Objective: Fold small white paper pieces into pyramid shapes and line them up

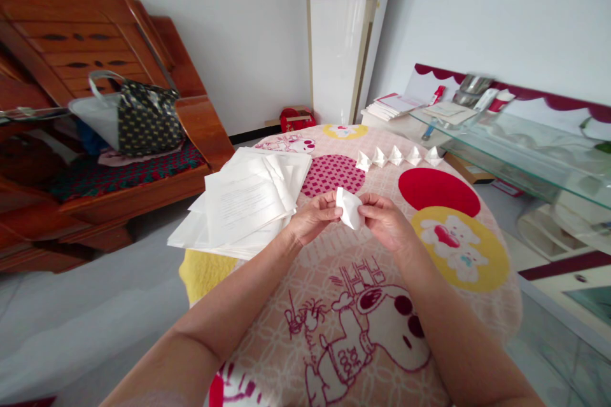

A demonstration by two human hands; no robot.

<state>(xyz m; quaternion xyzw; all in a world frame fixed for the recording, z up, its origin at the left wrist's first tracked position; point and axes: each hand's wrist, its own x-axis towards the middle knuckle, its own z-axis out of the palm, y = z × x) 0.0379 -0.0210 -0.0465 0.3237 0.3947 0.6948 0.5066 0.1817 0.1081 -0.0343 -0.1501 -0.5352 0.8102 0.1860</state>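
My left hand (312,217) and my right hand (387,221) meet above the middle of the table, both pinching a small folded piece of white paper (349,207) between their fingertips. The paper is creased into a compact shape and held just above the patterned tablecloth (344,305). To the left of my hands lies a loose stack of white paper sheets (248,200), overhanging the table's edge. Beyond my hands, several small folded paper shapes (398,156) stand in a row near the far side of the table.
A wooden bench (95,114) with a dark dotted bag (143,117) stands at the left. A tall white appliance (337,38) is at the back. A glass shelf unit (525,140) with books and containers runs along the right.
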